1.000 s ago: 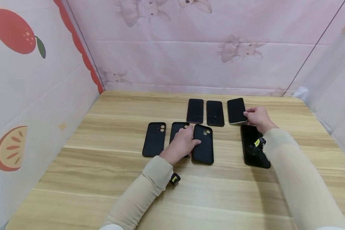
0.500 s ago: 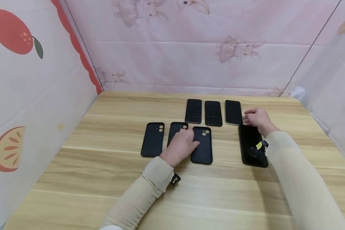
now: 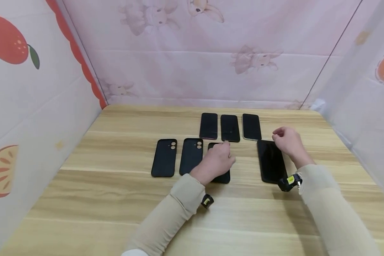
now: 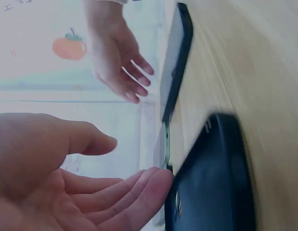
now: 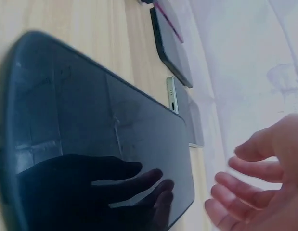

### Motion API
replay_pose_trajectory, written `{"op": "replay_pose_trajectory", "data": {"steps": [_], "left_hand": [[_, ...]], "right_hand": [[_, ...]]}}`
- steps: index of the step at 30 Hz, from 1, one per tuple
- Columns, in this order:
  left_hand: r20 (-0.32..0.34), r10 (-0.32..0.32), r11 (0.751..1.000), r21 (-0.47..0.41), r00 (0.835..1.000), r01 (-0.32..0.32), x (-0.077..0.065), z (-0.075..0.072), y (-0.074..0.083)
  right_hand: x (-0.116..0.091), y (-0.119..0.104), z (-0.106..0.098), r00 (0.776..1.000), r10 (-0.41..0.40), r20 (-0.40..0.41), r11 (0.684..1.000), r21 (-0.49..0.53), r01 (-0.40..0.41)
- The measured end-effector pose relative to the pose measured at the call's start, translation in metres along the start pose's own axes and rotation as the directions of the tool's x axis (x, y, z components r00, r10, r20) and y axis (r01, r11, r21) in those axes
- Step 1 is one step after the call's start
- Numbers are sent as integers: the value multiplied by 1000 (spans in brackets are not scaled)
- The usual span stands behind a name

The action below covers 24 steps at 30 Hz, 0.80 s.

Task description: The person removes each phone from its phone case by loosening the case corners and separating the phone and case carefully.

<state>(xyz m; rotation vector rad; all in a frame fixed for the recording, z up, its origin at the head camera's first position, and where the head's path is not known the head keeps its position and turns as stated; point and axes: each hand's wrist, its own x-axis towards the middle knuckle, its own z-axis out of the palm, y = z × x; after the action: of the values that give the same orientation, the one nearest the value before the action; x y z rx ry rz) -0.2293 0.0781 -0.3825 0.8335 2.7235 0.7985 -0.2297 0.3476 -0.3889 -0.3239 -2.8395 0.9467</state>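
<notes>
My left hand is over the rightmost black phone case, covering much of it. In the left wrist view the thumb and fingers stand apart, with fingertips right at the edge of the case. My right hand hovers beside the far end of a larger phone with a black rim, which lies screen up. Its fingers are loosely bent and hold nothing, as the right wrist view shows; they are mirrored in the dark screen.
Two more black phone cases, the middle case and the left case, lie inside up. Behind them is a row of dark phones: left phone, middle phone and right phone. A printed fabric wall borders the wooden table.
My right hand has let go of the right back-row phone, now flat, and moved off to its right. My left hand has shifted right, from the middle case onto the rightmost case.
</notes>
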Motion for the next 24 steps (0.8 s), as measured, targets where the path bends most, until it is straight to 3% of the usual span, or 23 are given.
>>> {"op": "replay_pose_trajectory", "data": {"steps": [3, 6, 11, 16, 20, 24], "left_hand": [[73, -55, 989, -135, 996, 64, 10, 7, 10], [106, -83, 976, -194, 991, 103, 18, 13, 20], [104, -70, 962, -256, 992, 95, 27, 23, 33], [101, -135, 919, -359, 986, 163, 35, 36, 40], [110, -197, 877, -425, 974, 225, 39, 48, 47], [102, -226, 844, -476, 969, 247, 42, 56, 52]], "right_hand": [[-8, 0, -2, 998, 21, 52, 1000, -18, -20], [-17, 2, -5, 995, 38, 97, 998, -57, -32], [-28, 6, -5, 986, 38, 160, 987, -163, -11], [-37, 9, -1, 977, 71, 203, 973, -228, -23], [-44, 11, -1, 972, 103, 209, 977, -205, -60], [-50, 11, -1, 965, 144, 218, 985, -127, -118]]}}
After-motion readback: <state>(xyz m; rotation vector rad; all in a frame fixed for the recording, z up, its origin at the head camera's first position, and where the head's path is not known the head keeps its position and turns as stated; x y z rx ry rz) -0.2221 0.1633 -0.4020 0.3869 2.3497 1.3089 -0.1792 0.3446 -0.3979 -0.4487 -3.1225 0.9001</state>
